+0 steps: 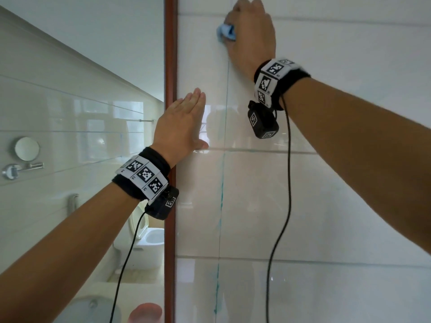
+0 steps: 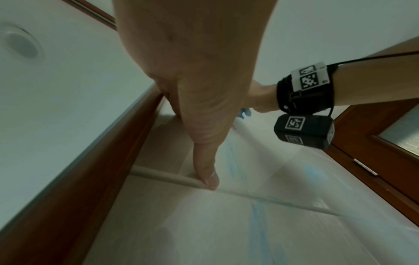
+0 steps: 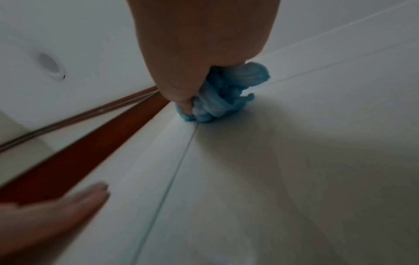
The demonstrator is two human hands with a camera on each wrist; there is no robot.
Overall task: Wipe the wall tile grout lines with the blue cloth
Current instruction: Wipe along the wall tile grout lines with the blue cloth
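Note:
My right hand [image 1: 250, 31] grips a bunched blue cloth [image 1: 225, 31] and presses it against the white wall tile, high up on the vertical grout line [image 1: 227, 89]. In the right wrist view the blue cloth [image 3: 226, 96] sits at the top end of the grout line [image 3: 179, 165], held by my curled fingers. Lower down, that grout line carries blue-green stains [image 1: 221, 192]. My left hand [image 1: 184, 122] lies flat on the tile with straight fingers, left of the line; its thumb [image 2: 205, 168] rests on a horizontal grout line [image 2: 272, 200].
A reddish-brown wooden door frame [image 1: 170, 89] runs vertically just left of my left hand. Beyond it is a bathroom with a toilet [image 1: 149, 243], a round mirror [image 1: 26, 148] and tiled walls. Black cables [image 1: 283, 206] hang from both wrist cameras.

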